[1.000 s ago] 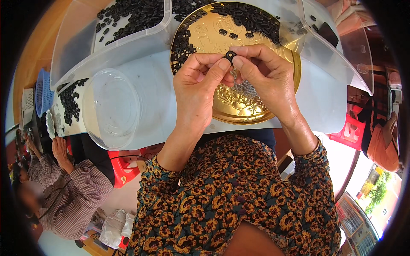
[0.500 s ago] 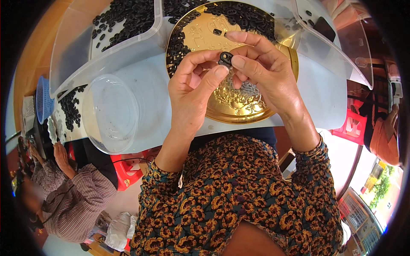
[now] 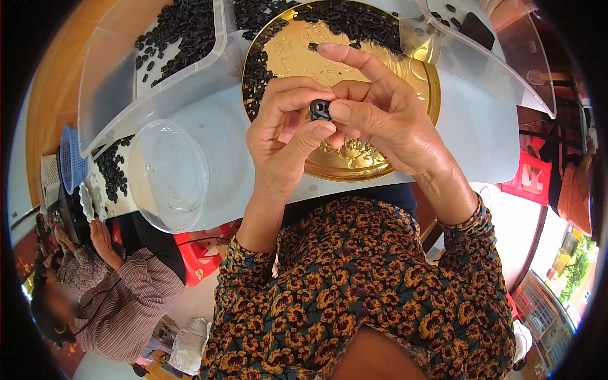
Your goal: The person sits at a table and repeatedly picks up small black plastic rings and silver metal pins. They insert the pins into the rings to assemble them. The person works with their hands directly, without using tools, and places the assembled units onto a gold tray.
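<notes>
Over a round golden tray (image 3: 345, 173), my two hands meet at a small black plastic piece with a hole, which looks like a cord lock (image 3: 320, 109). My left hand (image 3: 282, 130) pinches it between thumb and fingers. From the right, my right hand (image 3: 396, 120) presses its thumb against the piece, fingers curled behind and index finger raised. At that index fingertip shows a dark bit (image 3: 313, 47); I cannot tell whether it is on the finger or behind it. Many loose black pieces (image 3: 364, 25) line the tray's far and left sides.
A clear plastic box (image 3: 218, 60) with many black pieces stands at the far left, another clear bin (image 3: 506, 76) at the right. A clear round bowl (image 3: 170, 183) sits left of my arm. Further left are a blue basket (image 3: 74, 161) and a seated person in striped sleeves (image 3: 149, 278).
The cord lock has turned in my fingers and shifted slightly left and down with my hands. My right index finger has moved left. The grey bits seen in the tray earlier are now mostly hidden.
</notes>
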Tool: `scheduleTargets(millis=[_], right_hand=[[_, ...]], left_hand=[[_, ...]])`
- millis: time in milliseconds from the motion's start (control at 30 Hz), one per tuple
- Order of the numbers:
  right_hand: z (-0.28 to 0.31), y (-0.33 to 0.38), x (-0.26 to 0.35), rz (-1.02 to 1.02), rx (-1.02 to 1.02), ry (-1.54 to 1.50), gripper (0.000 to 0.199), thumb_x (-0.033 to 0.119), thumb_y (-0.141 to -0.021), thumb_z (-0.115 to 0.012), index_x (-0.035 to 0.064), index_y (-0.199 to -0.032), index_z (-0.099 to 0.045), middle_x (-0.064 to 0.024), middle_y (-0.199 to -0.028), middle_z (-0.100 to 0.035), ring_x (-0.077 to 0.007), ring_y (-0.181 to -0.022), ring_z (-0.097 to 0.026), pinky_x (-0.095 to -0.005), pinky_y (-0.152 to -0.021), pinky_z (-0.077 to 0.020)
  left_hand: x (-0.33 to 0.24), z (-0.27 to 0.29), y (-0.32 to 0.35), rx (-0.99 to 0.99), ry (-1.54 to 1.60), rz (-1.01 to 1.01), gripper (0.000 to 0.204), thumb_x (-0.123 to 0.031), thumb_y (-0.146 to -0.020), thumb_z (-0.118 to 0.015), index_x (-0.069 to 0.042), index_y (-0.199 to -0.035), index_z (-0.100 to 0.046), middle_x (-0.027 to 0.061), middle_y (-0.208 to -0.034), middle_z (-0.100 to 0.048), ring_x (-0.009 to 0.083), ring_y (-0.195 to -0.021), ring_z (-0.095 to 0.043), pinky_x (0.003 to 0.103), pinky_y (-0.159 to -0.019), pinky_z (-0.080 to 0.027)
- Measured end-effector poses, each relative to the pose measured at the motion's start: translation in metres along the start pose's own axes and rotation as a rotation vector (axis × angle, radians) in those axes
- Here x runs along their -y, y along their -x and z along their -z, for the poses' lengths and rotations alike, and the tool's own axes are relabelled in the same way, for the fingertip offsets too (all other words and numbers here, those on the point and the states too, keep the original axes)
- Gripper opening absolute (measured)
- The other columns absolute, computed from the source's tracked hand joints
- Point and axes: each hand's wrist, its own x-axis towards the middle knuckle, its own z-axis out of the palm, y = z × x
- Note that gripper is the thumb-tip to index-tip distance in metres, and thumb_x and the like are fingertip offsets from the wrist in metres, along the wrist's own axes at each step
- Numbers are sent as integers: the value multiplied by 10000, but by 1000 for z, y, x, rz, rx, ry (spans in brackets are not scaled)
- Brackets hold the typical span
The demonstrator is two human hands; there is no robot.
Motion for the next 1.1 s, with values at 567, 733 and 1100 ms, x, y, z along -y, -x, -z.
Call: scheduleTargets(millis=[567,733,1100], right_hand=[[-6,2,0,60,-12,109,599,69,-883,-629,16,-1396,-325,-87,-977,-636,-110,-810,-600,-238,-714,-488],[-8,3,-4,94,-40,49,569,78,-886,-640,12,-1373,-354,-81,-980,-636,-106,-837,-601,-245,-737,-496],[-10,3,-12,185,-55,-81,375,40,-895,-619,-3,-1247,-498,-69,-1002,-638,-92,-873,-603,-223,-758,-514]], left_hand=[[1,-2,0,-97,9,-59,257,-16,-840,-657,26,-1079,-573,126,-1128,-517,147,-984,-537,273,-843,-460],[-2,-4,3,-147,68,-27,254,-3,-853,-641,28,-1094,-567,131,-1132,-517,149,-995,-538,274,-862,-458],[-5,-7,1,-177,-35,-30,189,-45,-906,-588,15,-1085,-586,119,-1112,-545,134,-956,-559,267,-828,-483]])
